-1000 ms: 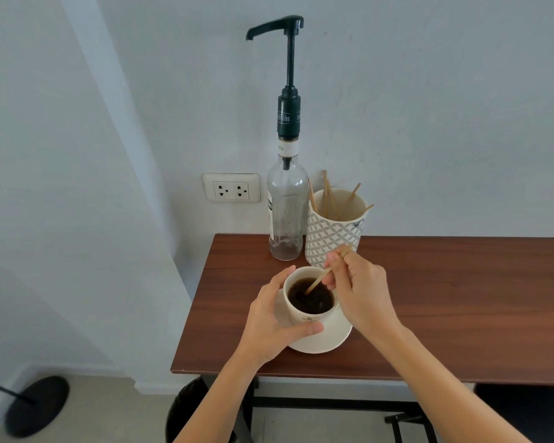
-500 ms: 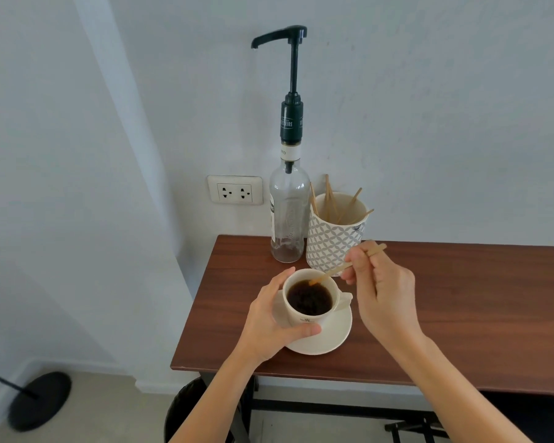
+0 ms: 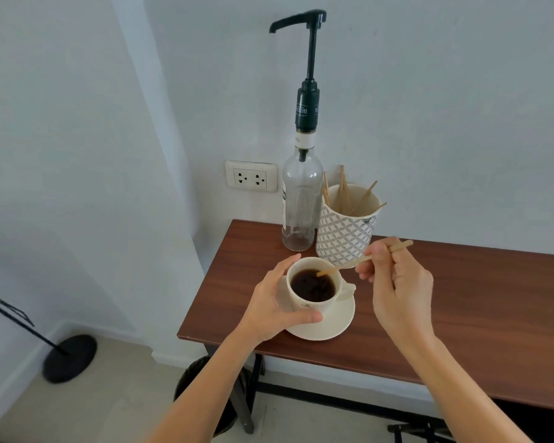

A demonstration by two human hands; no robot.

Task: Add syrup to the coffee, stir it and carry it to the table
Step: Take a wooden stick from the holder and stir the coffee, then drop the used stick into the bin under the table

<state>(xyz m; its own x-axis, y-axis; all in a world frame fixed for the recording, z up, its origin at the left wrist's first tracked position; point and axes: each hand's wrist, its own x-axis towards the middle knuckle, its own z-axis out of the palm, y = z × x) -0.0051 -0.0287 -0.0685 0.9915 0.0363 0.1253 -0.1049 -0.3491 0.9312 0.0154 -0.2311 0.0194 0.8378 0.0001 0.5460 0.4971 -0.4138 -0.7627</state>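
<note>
A white cup (image 3: pixel 304 306) of dark coffee stands on a white saucer (image 3: pixel 336 324) near the left end of the brown wooden table (image 3: pixel 461 298). My left hand (image 3: pixel 269 302) wraps around the cup's left side. My right hand (image 3: pixel 400 282) sits to the right of the cup and pinches a wooden stir stick (image 3: pixel 343 266). The stick slants down to the left, with its tip just above the coffee at the cup's far rim. Behind the cup stands the clear syrup bottle (image 3: pixel 299 199) with a tall black pump, nearly empty.
A patterned white holder (image 3: pixel 346 238) with several wooden sticks stands right of the bottle, against the wall. A wall socket (image 3: pixel 251 180) is left of the bottle. A black bin (image 3: pixel 202 378) sits under the table's left end, and a black stand base (image 3: pixel 69 358) lies on the floor at left.
My right hand has drawn back to the right and lifted the stick out of the coffee, so only its tip hovers over the rim. My left hand has stayed on the cup.
</note>
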